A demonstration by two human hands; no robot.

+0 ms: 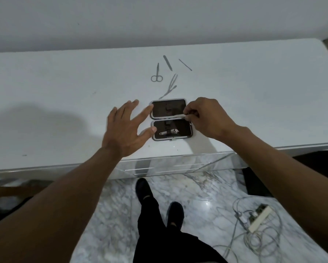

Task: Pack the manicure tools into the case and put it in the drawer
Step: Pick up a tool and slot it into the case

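The black manicure case [167, 108] lies open flat on the white dresser top [64, 92], with a nail clipper [169, 132] in its near half. My left hand [127, 128] rests spread, forefinger and thumb touching the case's left edge. My right hand [206, 116] pinches a slim metal tool [178, 116] over the hinge between the halves. Beyond the case lie small scissors [156, 74], a nail file [167, 63], a thin stick tool [185, 64] and crossed slim tools [171, 86].
A white wall rises behind the dresser. Mirrored drawer fronts [168, 166] sit below the front edge. On the marble floor to the right lie a power strip [260, 217] and tangled cables. My legs and dark shoes stand below.
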